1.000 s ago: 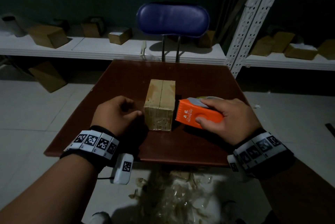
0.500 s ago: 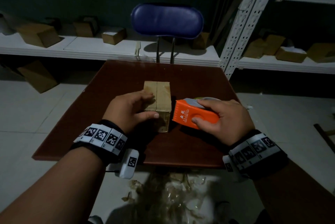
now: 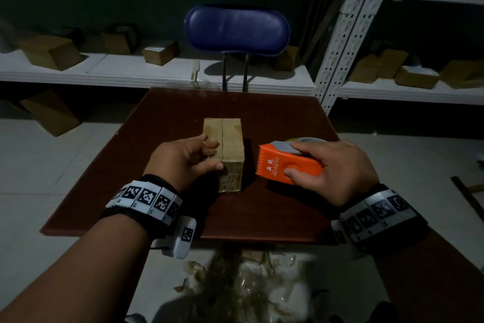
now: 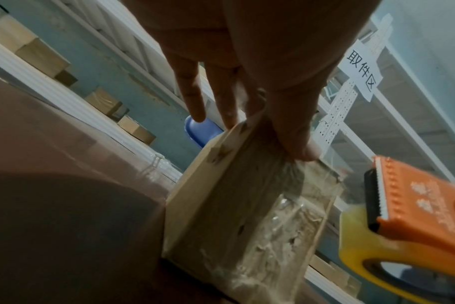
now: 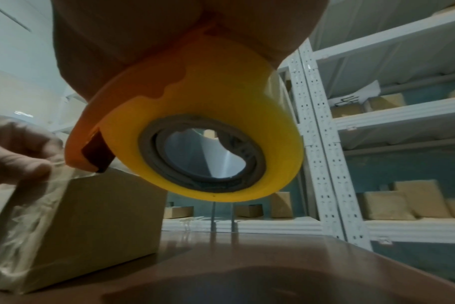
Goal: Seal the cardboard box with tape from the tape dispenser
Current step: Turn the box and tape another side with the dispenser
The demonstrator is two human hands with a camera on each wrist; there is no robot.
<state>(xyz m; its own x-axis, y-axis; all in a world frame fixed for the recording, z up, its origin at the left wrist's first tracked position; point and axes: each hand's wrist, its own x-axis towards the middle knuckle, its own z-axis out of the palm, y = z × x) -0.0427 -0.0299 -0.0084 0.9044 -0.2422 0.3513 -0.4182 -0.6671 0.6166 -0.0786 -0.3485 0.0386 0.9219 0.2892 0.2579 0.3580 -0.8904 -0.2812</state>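
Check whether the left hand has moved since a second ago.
Yes. The left hand went forward and right, from the table beside the cardboard box onto the box's near top edge.

Left hand [image 4: 247, 51] enters from 12 o'clock and holds the cardboard box [image 4: 216, 195] at centre, thumb [image 4: 296, 133] on the face covered with wrinkled clear tape [image 4: 281, 230]; the orange tape dispenser [image 4: 416, 209] with yellow roll [image 4: 356, 246] sits near the box at 4 o'clock, and the brown table [image 4: 52, 164] fills 8 o'clock.
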